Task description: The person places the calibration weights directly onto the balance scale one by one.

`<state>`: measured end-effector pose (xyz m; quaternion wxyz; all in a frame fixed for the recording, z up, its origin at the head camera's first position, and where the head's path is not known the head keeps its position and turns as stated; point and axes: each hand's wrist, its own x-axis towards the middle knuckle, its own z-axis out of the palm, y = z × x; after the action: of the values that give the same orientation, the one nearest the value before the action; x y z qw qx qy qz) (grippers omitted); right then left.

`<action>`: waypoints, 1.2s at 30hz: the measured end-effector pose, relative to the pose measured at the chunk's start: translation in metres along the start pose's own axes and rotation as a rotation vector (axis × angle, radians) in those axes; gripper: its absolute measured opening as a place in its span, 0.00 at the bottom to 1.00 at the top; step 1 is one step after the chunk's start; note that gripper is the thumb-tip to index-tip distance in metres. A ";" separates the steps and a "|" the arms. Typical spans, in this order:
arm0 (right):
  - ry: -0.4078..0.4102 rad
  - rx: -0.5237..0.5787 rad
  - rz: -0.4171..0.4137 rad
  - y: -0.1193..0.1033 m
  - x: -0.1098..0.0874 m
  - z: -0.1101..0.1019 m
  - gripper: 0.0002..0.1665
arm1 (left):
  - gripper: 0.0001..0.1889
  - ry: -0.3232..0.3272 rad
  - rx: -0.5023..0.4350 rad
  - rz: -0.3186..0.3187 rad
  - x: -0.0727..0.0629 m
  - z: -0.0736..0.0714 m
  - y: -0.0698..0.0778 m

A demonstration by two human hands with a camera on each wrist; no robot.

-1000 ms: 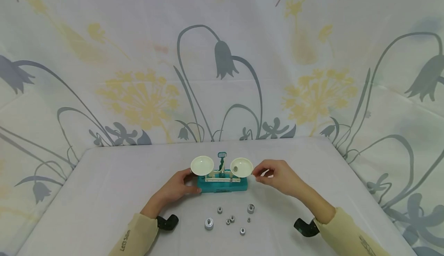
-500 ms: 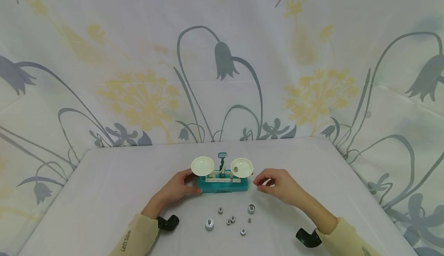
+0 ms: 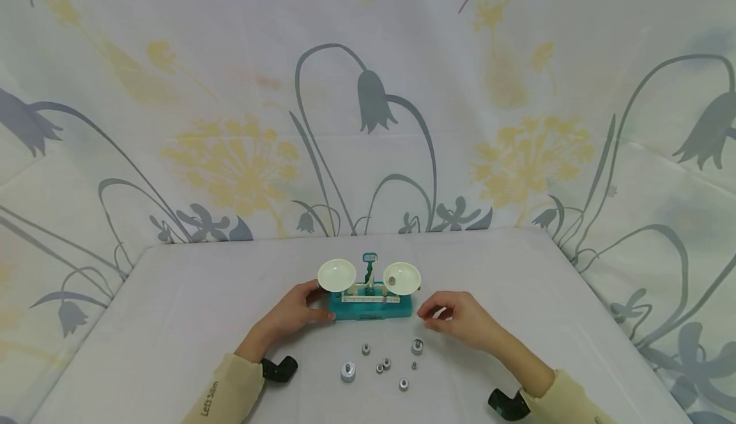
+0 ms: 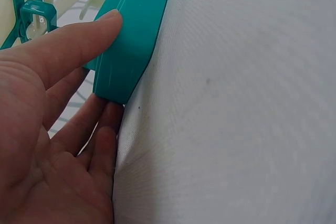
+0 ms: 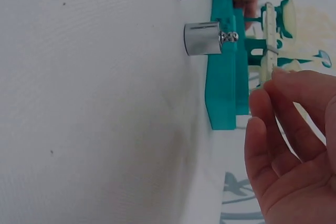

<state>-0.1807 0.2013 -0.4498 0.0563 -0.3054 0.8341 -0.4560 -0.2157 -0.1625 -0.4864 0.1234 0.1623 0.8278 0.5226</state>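
Note:
A teal balance scale (image 3: 370, 310) with two cream pans stands mid-table. In its right pan (image 3: 407, 275) sits a small metal weight (image 3: 392, 280); the left pan (image 3: 336, 274) is bare. My left hand (image 3: 293, 312) grips the left end of the base; in the left wrist view the thumb (image 4: 100, 32) lies on the teal base (image 4: 131, 30), with fingers behind and below the end. My right hand (image 3: 460, 318) hovers just right of the base, fingers loosely curled, thumb and index tips close together. Nothing shows between them in the right wrist view, where the hand (image 5: 299, 145) appears apart from the scale.
Several metal weights stand in front of the scale: a large one (image 3: 347, 372), another (image 3: 417, 347) near my right hand, and smaller ones such as this weight (image 3: 404, 384). A flower-patterned cloth (image 3: 368, 175) hangs behind the white table (image 3: 201, 296).
My right hand has drawn back from the right pan's edge and dropped lower, toward the front. My left hand stays on the scale's base.

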 end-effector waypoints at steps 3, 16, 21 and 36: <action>-0.022 0.019 0.015 0.002 -0.001 0.003 0.08 | 0.37 0.002 0.002 -0.007 0.000 0.000 0.000; -0.120 0.092 0.033 0.005 -0.006 0.015 0.12 | 0.37 0.002 -0.003 -0.005 0.000 0.000 -0.001; -0.153 0.130 0.027 0.006 -0.008 0.020 0.12 | 0.37 0.004 -0.003 -0.006 0.000 0.000 -0.001; -0.176 0.124 0.026 0.007 -0.010 0.026 0.13 | 0.38 -0.001 0.002 0.013 0.000 0.001 -0.002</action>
<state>-0.1664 0.1909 -0.4717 0.1538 -0.3295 0.8000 -0.4773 -0.2162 -0.1628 -0.4889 0.1204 0.1681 0.8272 0.5225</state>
